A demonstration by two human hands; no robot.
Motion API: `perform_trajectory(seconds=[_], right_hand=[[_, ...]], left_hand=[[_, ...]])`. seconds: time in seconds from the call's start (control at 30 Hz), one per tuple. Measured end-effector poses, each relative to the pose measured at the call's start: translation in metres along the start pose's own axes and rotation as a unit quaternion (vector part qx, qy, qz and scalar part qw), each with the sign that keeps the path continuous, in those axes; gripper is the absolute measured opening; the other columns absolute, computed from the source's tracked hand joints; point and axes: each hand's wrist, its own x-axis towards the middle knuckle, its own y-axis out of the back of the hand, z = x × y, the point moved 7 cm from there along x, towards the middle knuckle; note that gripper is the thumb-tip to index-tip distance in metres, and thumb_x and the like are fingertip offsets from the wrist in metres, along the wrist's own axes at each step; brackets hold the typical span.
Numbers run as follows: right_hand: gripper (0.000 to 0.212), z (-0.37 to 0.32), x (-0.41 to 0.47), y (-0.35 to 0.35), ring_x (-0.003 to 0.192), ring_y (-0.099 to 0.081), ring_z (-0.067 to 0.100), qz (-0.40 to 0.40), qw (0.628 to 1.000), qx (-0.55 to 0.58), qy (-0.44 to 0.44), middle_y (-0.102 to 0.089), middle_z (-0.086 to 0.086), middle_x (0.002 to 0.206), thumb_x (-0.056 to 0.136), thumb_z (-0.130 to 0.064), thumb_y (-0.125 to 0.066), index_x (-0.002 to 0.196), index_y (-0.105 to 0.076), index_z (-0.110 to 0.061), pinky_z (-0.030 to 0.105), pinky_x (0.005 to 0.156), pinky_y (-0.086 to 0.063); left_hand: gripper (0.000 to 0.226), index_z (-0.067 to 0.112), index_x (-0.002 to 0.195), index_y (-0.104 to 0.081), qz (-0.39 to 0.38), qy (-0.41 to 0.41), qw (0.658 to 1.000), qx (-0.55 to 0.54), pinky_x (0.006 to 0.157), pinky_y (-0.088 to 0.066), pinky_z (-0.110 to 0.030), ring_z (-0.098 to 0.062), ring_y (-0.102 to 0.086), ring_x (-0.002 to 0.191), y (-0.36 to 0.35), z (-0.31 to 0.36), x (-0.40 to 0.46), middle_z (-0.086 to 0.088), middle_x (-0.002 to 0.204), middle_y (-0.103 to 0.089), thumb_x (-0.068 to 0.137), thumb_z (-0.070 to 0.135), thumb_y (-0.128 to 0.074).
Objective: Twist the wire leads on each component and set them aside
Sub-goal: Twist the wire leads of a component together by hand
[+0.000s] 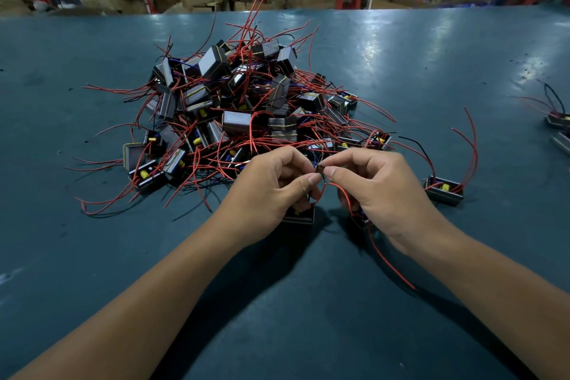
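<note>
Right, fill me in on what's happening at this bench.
A person is working at a green table. The left hand and right hand pinch the wire leads of small components held near the table, fingertips meeting. A pile of components with red wires lies behind; a few components sit off right.

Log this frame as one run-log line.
step: twisting leads | left hand: pinches wire ends | right hand: pinches wire ends | pile: behind hands

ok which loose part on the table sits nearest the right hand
The lone part just right of the right hand, apart from the pile.
</note>
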Motion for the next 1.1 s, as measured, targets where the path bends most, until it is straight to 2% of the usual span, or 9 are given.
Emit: perform_trajectory(seconds=[0.23, 0.4, 0.5, 0.6, 0.73, 0.83, 0.93, 1.0, 1.1], right_hand=[[0.007, 0.004, 0.001, 0.001, 0.042, -0.040, 0.009, 0.009, 1.000, -0.004, 0.008, -0.045, -0.002, 0.047, 0.090, -0.012, -0.072, 0.084, -0.075, -0.013, 0.016, 0.042, -0.034], [0.005, 0.005, 0.002, 0.002, 0.050, -0.035, 0.016, 0.023, 0.999, -0.042, 0.018, -0.043, 0.001, 0.052, 0.087, -0.023, -0.075, 0.082, -0.076, -0.022, 0.028, 0.049, -0.028], [0.005, 0.004, 0.001, 0.002, 0.052, -0.034, 0.019, 0.022, 0.999, -0.046, 0.019, -0.043, 0.004, 0.055, 0.086, -0.025, -0.076, 0.082, -0.076, -0.023, 0.030, 0.051, -0.025], [0.008, 0.003, 0.001, 0.000, 0.052, -0.033, 0.018, 0.013, 0.999, -0.046, 0.018, -0.042, 0.005, 0.055, 0.088, -0.020, -0.075, 0.080, -0.075, -0.018, 0.027, 0.049, -0.026], [0.009, 0.003, 0.002, -0.005, 0.042, -0.033, 0.005, -0.007, 0.998, -0.053, 0.020, -0.042, -0.010, 0.047, 0.093, -0.008, -0.067, 0.084, -0.068, -0.005, 0.013, 0.044, -0.030], [0.010, 0.001, 0.001, -0.007, 0.040, -0.033, 0.001, -0.017, 0.997, -0.073, 0.037, -0.043, -0.013, 0.045, 0.094, -0.007, -0.065, 0.085, -0.066, -0.003, 0.011, 0.043, -0.028], [0.010, -0.006, -0.001, -0.008, 0.041, -0.036, 0.002, -0.023, 0.991, -0.111, 0.071, -0.045, -0.015, 0.046, 0.095, -0.011, -0.066, 0.084, -0.066, -0.009, 0.010, 0.046, -0.029], [0.010, -0.009, -0.003, -0.009, 0.040, -0.037, 0.001, -0.027, 0.988, -0.128, 0.088, -0.046, -0.016, 0.045, 0.095, -0.012, -0.066, 0.085, -0.066, -0.013, 0.009, 0.046, -0.030], [0.011, -0.012, -0.007, -0.011, 0.038, -0.039, 0.001, -0.036, 0.985, -0.136, 0.101, -0.045, -0.017, 0.043, 0.096, -0.010, -0.064, 0.086, -0.065, -0.014, 0.008, 0.045, -0.031]], left_hand=[[0.011, 0.002, 0.093, -0.064, -0.005, -0.015, 1.000, 0.006, 0.059, -0.054, -0.026, -0.015, -0.062, 0.059, 0.000, 0.001, 0.000, -0.010, 0.077, -0.073, 0.094, 0.012, -0.067], [0.012, 0.008, 0.096, -0.057, -0.006, -0.012, 1.000, -0.007, 0.058, -0.053, -0.030, -0.019, -0.062, 0.059, -0.001, -0.002, 0.001, -0.011, 0.074, -0.072, 0.092, 0.008, -0.068], [0.023, 0.013, 0.101, -0.048, -0.018, -0.015, 1.000, -0.008, 0.058, -0.051, -0.027, -0.018, -0.061, 0.059, -0.002, -0.003, 0.002, -0.016, 0.074, -0.070, 0.093, 0.008, -0.068], [0.027, 0.018, 0.104, -0.047, -0.030, -0.026, 0.999, 0.020, 0.059, -0.050, -0.024, -0.014, -0.062, 0.060, -0.003, -0.003, 0.002, -0.009, 0.074, -0.072, 0.091, 0.017, -0.071], [0.026, 0.023, 0.107, -0.049, -0.049, -0.032, 0.997, 0.052, 0.065, -0.055, -0.037, -0.016, -0.064, 0.065, -0.004, -0.002, 0.000, -0.003, 0.076, -0.072, 0.092, 0.019, -0.070], [0.018, 0.025, 0.105, -0.057, -0.054, -0.042, 0.995, 0.072, 0.072, -0.057, -0.045, -0.020, -0.067, 0.075, -0.001, 0.003, -0.002, -0.001, 0.084, -0.070, 0.092, 0.021, -0.070], [0.012, 0.024, 0.092, -0.064, 0.012, -0.078, 0.988, 0.136, 0.063, -0.051, -0.029, -0.010, -0.060, 0.069, 0.010, 0.015, -0.002, 0.008, 0.079, -0.065, 0.092, 0.036, -0.064], [0.014, 0.023, 0.086, -0.065, 0.036, -0.092, 0.980, 0.173, 0.057, -0.041, -0.017, -0.004, -0.053, 0.062, 0.011, 0.023, -0.003, 0.011, 0.071, -0.060, 0.096, 0.033, -0.064], [0.018, 0.019, 0.080, -0.063, 0.048, -0.091, 0.973, 0.209, 0.054, -0.035, -0.016, -0.004, -0.047, 0.058, 0.008, 0.029, -0.004, 0.012, 0.063, -0.053, 0.097, 0.025, -0.063]])
